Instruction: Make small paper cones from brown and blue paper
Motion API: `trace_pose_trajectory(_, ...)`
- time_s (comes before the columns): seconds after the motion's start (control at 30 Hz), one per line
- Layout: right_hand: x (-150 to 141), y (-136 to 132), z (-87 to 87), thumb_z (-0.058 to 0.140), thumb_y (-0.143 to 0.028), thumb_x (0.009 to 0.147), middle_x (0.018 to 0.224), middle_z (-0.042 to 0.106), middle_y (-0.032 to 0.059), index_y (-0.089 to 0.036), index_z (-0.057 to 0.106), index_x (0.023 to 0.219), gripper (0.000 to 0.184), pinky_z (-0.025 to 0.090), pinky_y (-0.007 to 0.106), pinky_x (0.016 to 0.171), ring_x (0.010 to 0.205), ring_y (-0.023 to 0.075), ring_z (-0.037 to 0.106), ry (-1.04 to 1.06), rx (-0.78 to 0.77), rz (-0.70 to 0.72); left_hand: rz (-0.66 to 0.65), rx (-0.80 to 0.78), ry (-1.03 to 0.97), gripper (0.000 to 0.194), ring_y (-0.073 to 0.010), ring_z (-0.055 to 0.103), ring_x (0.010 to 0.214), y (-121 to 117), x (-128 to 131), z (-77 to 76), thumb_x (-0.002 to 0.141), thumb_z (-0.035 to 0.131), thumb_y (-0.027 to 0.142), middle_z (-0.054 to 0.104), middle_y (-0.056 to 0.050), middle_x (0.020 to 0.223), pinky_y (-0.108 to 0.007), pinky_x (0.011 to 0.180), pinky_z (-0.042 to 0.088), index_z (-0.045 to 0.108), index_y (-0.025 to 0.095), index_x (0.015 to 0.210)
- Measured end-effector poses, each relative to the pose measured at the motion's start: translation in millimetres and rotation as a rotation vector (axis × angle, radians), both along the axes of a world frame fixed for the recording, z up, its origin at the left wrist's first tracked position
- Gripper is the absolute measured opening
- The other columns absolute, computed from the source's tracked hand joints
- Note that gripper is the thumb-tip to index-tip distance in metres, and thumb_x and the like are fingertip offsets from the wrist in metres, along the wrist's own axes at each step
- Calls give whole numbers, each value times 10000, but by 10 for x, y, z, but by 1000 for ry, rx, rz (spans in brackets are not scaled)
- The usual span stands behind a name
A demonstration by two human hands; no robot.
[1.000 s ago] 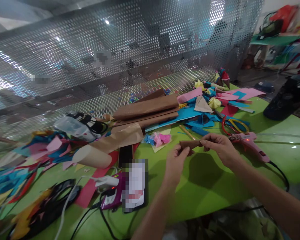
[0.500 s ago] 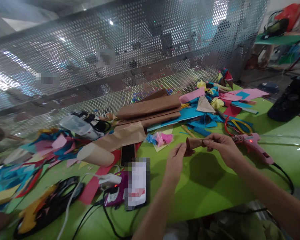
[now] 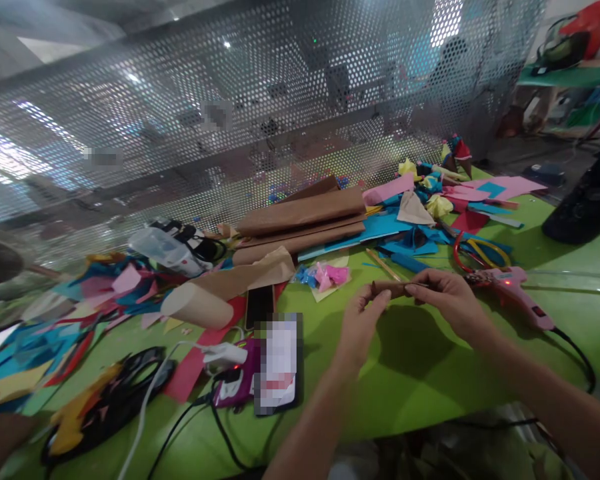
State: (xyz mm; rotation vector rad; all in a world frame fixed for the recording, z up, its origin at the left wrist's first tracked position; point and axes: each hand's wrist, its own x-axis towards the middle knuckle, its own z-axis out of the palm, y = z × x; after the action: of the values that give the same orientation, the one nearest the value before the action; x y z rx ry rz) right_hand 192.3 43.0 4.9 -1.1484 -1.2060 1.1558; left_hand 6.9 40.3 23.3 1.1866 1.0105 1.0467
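Note:
Between my two hands, above the green table (image 3: 340, 400), is a small piece of brown paper rolled into a narrow cone (image 3: 396, 287). My left hand (image 3: 363, 317) grips its wider left end, thumb laid over the front and fingers behind. At the narrow tip, my right hand (image 3: 445, 300) pinches with thumb and fingertips; the fingers partly hide the tip. A pink glue gun (image 3: 523, 293) with a lit red light lies just right of my right hand. Scissors with red and yellow handles (image 3: 480, 255) rest behind it.
Folded brown paper (image 3: 303, 217) and coloured scraps line the back by a perforated metal screen (image 3: 260, 113). A purple power strip (image 3: 237, 387) with cords, a phone (image 3: 280, 367) and a cardboard tube (image 3: 197, 305) lie left. A dark bottle (image 3: 583, 203) stands right.
My left thumb has come over the front of the cone, and the left hand has turned. The cone's open end, visible before, is now covered. My right hand keeps its pinch.

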Motion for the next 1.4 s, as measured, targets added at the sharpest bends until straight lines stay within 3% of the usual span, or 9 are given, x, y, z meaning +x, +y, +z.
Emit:
trace_pose_trajectory(0.2, -54, -30, -6, 822, -487, 747, 682, 642, -6, -191, 731, 791, 313, 388, 273, 582, 637, 138, 535, -25, 19, 43, 84, 32, 0, 145, -187, 666, 874, 16, 65, -82, 789, 773, 257, 761, -65, 906, -307, 841, 497, 755, 166, 900)
trace_pose_trajectory(0.57, -45, -23, -3, 788, -502, 788, 727, 676, 13, -193, 753, 837, 314, 404, 274, 592, 662, 149, 568, -34, 10, 55, 109, -70, -111, 191, -171, 670, 846, 0, 65, -105, 754, 808, 280, 770, -62, 907, -288, 796, 491, 756, 162, 895)
trace_pose_trajectory(0.77, -28, -31, 88, 734, -544, 832, 736, 675, 20, -195, 758, 787, 353, 451, 277, 636, 663, 145, 591, 33, 1, 56, 110, -41, -130, 187, -214, 705, 897, 27, 88, -148, 769, 796, 274, 787, -90, 919, -357, 877, 509, 745, 151, 900)
trace_pose_trajectory(0.9, -9, -20, 61, 801, -534, 764, 666, 640, -3, -194, 758, 778, 343, 408, 267, 592, 617, 131, 556, 12, -7, 9, 119, -52, -138, 162, -205, 706, 893, 33, 75, -160, 779, 782, 262, 792, -89, 934, -347, 861, 511, 732, 159, 895)
trace_pose_trajectory(1.03, -18, -17, 20, 777, -542, 786, 644, 631, -6, -193, 761, 794, 350, 370, 272, 569, 603, 130, 535, -50, 7, -4, 156, -63, -105, 183, -186, 685, 846, 43, 65, -177, 754, 794, 265, 783, -83, 916, -324, 812, 503, 722, 157, 884)
trace_pose_trajectory(1.4, 9, -13, 111, 696, -556, 844, 726, 689, 30, -199, 778, 811, 367, 474, 291, 642, 644, 148, 600, -18, 10, -12, 218, -58, -80, 176, -157, 638, 798, 61, 40, -141, 737, 789, 276, 743, -49, 849, -291, 763, 471, 716, 161, 848)
